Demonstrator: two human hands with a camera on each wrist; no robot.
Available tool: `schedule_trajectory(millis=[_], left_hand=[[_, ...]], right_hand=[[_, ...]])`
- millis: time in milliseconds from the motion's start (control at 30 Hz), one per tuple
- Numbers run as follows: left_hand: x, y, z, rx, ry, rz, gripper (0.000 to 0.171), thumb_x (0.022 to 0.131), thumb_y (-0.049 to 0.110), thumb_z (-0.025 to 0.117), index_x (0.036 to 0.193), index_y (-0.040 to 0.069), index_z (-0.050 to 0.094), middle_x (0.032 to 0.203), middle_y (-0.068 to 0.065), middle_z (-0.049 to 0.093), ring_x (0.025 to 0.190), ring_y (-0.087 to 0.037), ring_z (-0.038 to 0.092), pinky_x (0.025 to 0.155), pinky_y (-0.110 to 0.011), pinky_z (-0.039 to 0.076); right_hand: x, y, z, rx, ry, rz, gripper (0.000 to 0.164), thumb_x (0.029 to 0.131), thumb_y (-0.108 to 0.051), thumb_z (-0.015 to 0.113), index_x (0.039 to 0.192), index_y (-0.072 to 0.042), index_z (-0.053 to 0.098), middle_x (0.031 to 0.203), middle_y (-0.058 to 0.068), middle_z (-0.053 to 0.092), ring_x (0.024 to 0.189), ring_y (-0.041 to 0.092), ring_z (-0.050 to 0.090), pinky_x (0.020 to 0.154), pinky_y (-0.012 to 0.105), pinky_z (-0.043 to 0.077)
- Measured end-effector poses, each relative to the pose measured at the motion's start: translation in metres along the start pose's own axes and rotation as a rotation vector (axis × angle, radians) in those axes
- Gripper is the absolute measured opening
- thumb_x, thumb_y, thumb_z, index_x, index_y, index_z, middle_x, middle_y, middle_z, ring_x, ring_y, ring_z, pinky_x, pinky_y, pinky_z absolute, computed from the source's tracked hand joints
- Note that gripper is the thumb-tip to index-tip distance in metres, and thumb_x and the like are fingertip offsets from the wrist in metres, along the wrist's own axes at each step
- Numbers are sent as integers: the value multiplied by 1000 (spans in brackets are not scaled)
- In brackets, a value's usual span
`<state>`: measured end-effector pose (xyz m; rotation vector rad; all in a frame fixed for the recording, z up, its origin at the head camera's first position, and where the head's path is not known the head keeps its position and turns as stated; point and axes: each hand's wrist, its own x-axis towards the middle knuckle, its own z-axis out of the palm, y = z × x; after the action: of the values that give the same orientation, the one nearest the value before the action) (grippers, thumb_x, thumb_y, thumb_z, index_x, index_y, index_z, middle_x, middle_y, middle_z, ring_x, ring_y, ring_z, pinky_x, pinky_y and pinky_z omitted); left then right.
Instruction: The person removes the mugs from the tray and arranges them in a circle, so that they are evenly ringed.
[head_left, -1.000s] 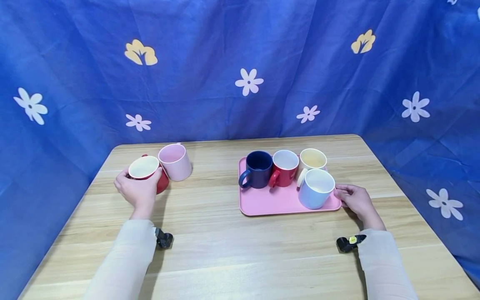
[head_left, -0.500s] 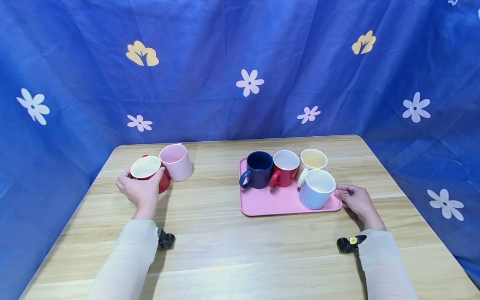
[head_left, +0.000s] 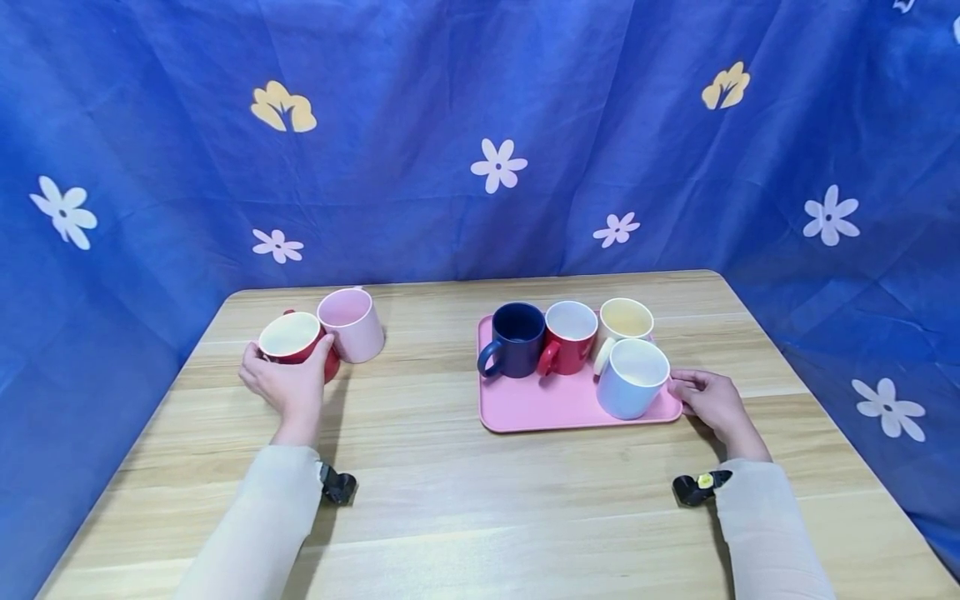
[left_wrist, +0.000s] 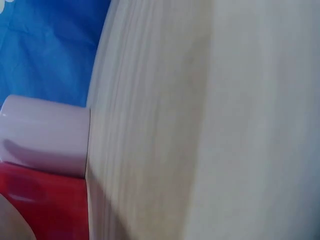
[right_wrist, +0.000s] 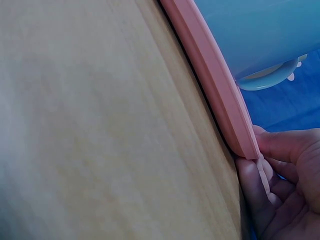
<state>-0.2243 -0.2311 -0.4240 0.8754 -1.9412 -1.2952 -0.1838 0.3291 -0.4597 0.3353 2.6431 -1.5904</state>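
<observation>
My left hand [head_left: 288,383] grips a red mug [head_left: 330,367] with a white inside, thumb on its right side and fingers on its left. A pale pink mug [head_left: 358,333] stands beside it; in the left wrist view the red mug [left_wrist: 50,207] lies right against the pink mug [left_wrist: 45,135]. My right hand [head_left: 712,404] holds the right edge of a pink tray [head_left: 540,412]. In the right wrist view, thumb and fingers pinch the corner of the tray [right_wrist: 220,85], close to a light blue mug [right_wrist: 260,35].
On the tray stand a navy mug [head_left: 519,346], another red mug [head_left: 572,342], a cream mug [head_left: 626,321] and the light blue mug [head_left: 630,387]. The wooden table [head_left: 420,500] ends at a blue flowered curtain [head_left: 390,167].
My left wrist and forearm have shifted slightly to the right while the hand stays on the red mug. The right hand, the tray and its mugs have not visibly moved.
</observation>
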Motion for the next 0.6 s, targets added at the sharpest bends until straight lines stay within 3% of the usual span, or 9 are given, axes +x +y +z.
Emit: schedule_trajectory(millis=[300,600], left_hand=[[-12,4,-5,-76,-78,-151,108,67,46,83,147,11,20,149,-7,22,137,-18,19,111,-26,18],[-34,7,-8,-90,-94,-128,102,66,38,86,145,12,26,143,-10,28,133,-20,23,108,-30,24]], right_hand=[[-1,-2,-1,-13,-2,12,43,95,-16,59,129,10,51,117,25,60,78,0,60,68,20,52],[-2,-3,0,-14,-2,16,43,95,-15,58,129,10,51,118,25,60,78,0,60,67,20,52]])
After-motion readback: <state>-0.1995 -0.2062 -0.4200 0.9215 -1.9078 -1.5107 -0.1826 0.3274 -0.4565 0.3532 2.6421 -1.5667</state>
